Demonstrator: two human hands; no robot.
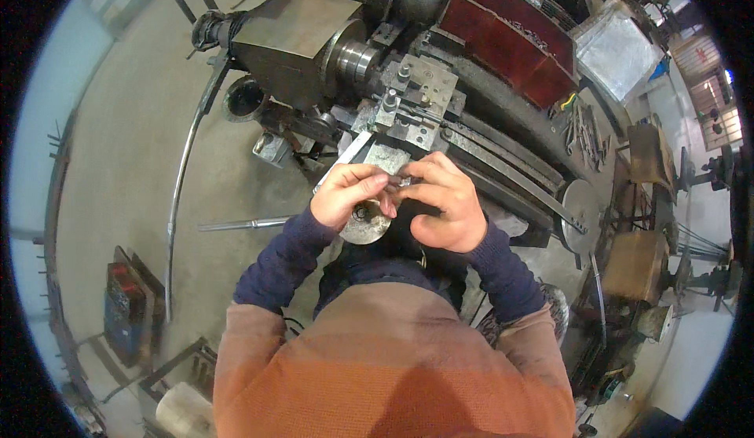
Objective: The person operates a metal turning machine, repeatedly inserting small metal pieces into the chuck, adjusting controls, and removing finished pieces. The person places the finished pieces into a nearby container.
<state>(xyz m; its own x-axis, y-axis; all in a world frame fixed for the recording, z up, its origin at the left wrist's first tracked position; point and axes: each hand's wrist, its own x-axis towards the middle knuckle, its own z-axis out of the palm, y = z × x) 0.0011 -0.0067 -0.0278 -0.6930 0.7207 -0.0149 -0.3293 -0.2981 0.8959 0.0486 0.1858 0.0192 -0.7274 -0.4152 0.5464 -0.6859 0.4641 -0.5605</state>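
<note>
From my remote view, near centre, the left hand and right hand pinch a small part, indistinct, between their fingertips. Beyond stands the tool post; far right, a red tray.

We hold a small piece between left hand and right hand, its shape mostly hidden, the lathe just beyond, a red tray behind, loose tools at right
</note>
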